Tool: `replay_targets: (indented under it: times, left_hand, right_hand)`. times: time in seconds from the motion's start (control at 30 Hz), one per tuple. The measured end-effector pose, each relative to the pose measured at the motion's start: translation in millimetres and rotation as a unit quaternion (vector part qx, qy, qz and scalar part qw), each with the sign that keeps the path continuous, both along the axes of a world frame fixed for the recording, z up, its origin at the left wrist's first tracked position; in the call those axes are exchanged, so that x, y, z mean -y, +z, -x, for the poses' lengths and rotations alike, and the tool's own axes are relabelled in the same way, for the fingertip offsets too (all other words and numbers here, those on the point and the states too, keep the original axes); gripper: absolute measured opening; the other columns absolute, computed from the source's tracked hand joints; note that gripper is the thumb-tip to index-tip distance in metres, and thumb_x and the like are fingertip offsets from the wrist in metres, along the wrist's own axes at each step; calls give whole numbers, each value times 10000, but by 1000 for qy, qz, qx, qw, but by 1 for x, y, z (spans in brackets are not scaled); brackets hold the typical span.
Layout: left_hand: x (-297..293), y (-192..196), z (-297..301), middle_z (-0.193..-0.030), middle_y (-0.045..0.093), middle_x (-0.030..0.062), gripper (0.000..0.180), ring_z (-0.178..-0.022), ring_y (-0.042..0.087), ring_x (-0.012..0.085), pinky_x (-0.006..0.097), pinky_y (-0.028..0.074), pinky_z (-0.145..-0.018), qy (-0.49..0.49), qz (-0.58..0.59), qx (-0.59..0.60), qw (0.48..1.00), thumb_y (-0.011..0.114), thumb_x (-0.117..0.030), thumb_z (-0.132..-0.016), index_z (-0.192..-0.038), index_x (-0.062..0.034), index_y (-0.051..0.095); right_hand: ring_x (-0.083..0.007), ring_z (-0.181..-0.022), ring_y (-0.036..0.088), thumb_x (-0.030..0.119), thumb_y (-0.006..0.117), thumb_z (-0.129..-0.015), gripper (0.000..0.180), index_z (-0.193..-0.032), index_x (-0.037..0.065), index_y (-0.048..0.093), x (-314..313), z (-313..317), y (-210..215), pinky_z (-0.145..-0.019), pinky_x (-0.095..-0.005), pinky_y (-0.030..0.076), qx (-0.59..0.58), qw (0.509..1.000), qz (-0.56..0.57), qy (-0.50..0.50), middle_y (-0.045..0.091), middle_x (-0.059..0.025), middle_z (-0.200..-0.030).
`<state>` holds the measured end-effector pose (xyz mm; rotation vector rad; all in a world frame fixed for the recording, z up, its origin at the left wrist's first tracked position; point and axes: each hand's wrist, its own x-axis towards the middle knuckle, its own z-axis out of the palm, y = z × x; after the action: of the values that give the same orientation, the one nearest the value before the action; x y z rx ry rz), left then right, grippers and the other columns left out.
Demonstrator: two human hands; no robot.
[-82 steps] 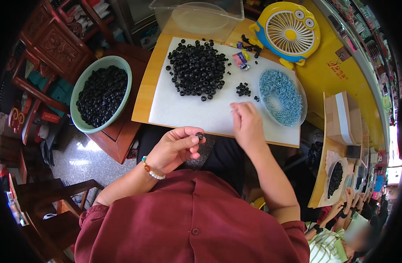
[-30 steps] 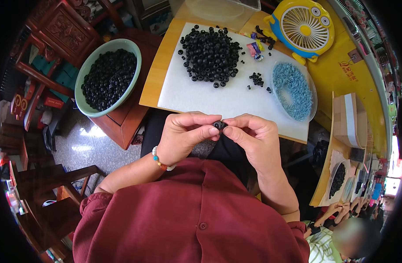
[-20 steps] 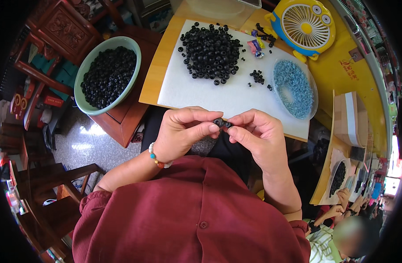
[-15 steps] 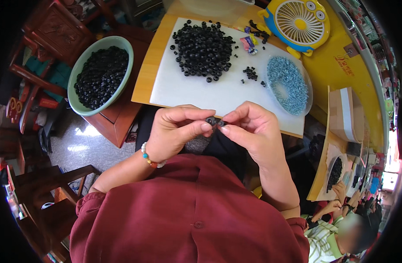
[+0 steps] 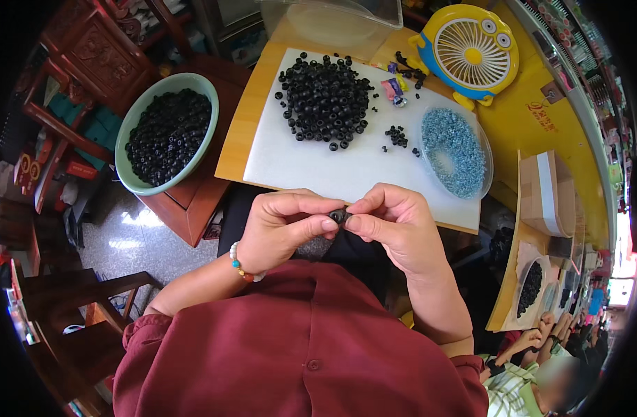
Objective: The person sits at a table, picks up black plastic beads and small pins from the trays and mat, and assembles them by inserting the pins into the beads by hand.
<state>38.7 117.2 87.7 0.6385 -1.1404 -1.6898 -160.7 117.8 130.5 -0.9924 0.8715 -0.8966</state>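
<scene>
My left hand and my right hand meet in front of my chest, just below the table's near edge. Their fingertips pinch a small black bead between them. A beaded bracelet circles my left wrist. On the white mat beyond my hands lies a pile of black beads. A clear dish of pale blue beads stands to its right, with a few loose black beads between the two.
A green bowl of black beads rests on a dark wooden stand at left. A yellow desk fan and a clear lidded box stand at the table's back. Cardboard boxes and another person are at right.
My right hand has come back from the white mat to meet my left hand. Both hands now pinch the bead together and have held nearly still over the last second.
</scene>
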Motion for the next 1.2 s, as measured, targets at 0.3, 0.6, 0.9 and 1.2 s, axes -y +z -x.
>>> replay_targets:
  times: [0.3, 0.6, 0.9, 1.2]
  left_hand:
    - [1, -1, 2, -879, 648, 91, 213, -765, 612, 119, 230, 508, -704, -7, -7, 1, 1000, 614, 53, -826, -1031, 19, 659]
    - [4, -10, 0, -1103, 603, 133, 224, -984, 589, 164, 279, 503, -845, 22, 64, 0, 998, 648, 34, -798, -1007, -40, 684]
    - [-9, 8, -11, -1043, 655, 157, 228, -1109, 567, 306, 399, 454, -937, -73, 166, 8, 983, 695, -17, -763, -991, -15, 680]
    - [21, -4, -33, -959, 661, 110, 164, -882, 623, 169, 268, 482, -794, 119, 203, 265, 935, 663, 18, -757, -920, -1, 668]
  right_hand:
    - [-89, -644, 568, 25, 665, -814, 100, -887, -28, 621, -6, -2, 0, -596, -193, 453, -52, 998, 9, -24, 647, -74, -817]
    - [-88, -653, 534, 126, 638, -859, 150, -932, -5, 635, -5, -6, -19, -604, -198, 447, 148, 976, -153, 47, 650, -101, -868]
    - [-125, -657, 562, 98, 630, -859, 142, -936, -22, 640, -34, -19, -22, -610, -218, 463, 218, 957, -177, 74, 628, -94, -818]
    - [-80, -661, 563, 139, 596, -890, 157, -928, -8, 634, 1, -31, -51, -600, -200, 442, -12, 999, 28, -32, 636, -27, -820]
